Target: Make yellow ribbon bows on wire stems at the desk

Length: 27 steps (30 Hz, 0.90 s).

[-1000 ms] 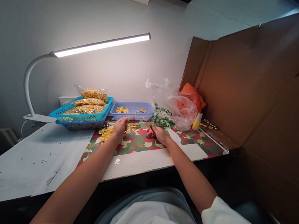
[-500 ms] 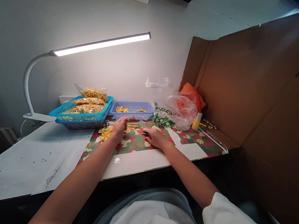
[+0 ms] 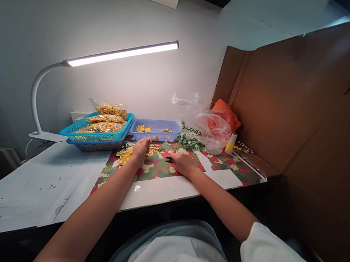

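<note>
My left hand point(image 3: 141, 149) is closed in a pinch above the patterned sheet point(image 3: 157, 170); what its fingertips hold is too small to make out. Beside and partly behind it lies a pile of gold-yellow pieces point(image 3: 124, 156), with thin gold stems point(image 3: 157, 148) reaching to the right. My right hand point(image 3: 182, 163), nearer to me, is wrapped round a small dark pointed tool point(image 3: 169, 160). The tool's tip points left, towards the left hand, and its handle is hidden in the palm. The two hands are apart.
A blue basket point(image 3: 175, 136) with some yellow pieces stands behind the hands. Stacked turquoise baskets point(image 3: 98, 138) hold bagged gold pieces. To the right are plastic bags point(image 3: 217, 133), a yellow-and-white bottle point(image 3: 230, 143) and a tall cardboard wall point(image 3: 304, 100). A lit lamp point(image 3: 123, 54) hangs overhead.
The dark tool's tip has shifted slightly left and down, and the right hand has turned a little. The left hand stays pinched in nearly the same place. The whole view has shifted slightly.
</note>
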Motion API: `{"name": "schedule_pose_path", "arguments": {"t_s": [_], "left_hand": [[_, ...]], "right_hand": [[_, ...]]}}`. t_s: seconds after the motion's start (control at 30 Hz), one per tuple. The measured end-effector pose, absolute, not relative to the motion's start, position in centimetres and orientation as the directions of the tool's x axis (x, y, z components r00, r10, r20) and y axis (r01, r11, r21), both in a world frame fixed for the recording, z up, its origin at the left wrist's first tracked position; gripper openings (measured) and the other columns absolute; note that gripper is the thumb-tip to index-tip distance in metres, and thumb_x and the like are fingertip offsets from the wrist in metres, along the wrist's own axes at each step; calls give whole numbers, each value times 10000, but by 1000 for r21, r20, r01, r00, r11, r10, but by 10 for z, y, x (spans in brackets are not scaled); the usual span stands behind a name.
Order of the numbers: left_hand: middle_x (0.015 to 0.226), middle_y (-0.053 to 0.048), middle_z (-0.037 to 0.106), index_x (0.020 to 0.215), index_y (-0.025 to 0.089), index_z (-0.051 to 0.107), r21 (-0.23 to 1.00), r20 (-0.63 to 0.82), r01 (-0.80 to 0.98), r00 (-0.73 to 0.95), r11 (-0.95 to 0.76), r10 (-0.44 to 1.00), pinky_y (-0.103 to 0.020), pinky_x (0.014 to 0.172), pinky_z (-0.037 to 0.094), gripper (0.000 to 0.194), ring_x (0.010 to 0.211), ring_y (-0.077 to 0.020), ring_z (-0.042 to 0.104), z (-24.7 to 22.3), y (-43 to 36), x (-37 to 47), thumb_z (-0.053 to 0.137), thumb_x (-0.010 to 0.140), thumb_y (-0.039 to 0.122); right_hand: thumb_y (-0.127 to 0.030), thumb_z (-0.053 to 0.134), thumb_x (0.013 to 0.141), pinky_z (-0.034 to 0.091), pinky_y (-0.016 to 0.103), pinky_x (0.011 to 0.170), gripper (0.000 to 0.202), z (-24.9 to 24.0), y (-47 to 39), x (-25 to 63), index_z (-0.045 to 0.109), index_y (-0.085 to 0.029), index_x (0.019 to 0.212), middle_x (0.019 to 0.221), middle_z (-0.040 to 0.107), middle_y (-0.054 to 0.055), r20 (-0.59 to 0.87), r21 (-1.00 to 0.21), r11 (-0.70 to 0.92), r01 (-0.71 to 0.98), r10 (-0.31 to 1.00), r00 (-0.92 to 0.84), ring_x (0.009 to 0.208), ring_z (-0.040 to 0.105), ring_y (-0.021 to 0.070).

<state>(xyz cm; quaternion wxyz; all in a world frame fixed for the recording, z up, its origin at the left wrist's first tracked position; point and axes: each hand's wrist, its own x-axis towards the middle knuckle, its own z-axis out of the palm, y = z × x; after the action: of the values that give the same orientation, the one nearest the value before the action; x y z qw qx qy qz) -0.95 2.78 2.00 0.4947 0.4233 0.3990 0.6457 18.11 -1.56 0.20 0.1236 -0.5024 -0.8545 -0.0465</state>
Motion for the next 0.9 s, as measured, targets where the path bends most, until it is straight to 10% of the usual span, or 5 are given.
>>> {"name": "schedule_pose_path", "arguments": {"t_s": [0.5, 0.9], "left_hand": [[425, 99, 278, 591, 178, 486, 939, 147, -292, -131, -180, 980, -177, 356, 165, 156, 359, -57, 219, 13, 29, -9, 573, 713, 222], [480, 85, 290, 618, 179, 495, 942, 113, -331, 154, -57, 982, -183, 424, 296, 195, 402, -69, 276, 21, 23, -3, 595, 739, 294]], "right_hand": [[-4, 460, 803, 325, 270, 633, 273, 0, -11, 180, 596, -221, 897, 837, 669, 57, 259, -82, 498, 863, 847, -464, 801, 604, 212], [-365, 527, 889, 358, 447, 950, 277, -2, 0, 198, 595, -153, 1053, 1216, 541, 175, 205, -315, 71, 946, 979, -5, 1198, 431, 322]]}}
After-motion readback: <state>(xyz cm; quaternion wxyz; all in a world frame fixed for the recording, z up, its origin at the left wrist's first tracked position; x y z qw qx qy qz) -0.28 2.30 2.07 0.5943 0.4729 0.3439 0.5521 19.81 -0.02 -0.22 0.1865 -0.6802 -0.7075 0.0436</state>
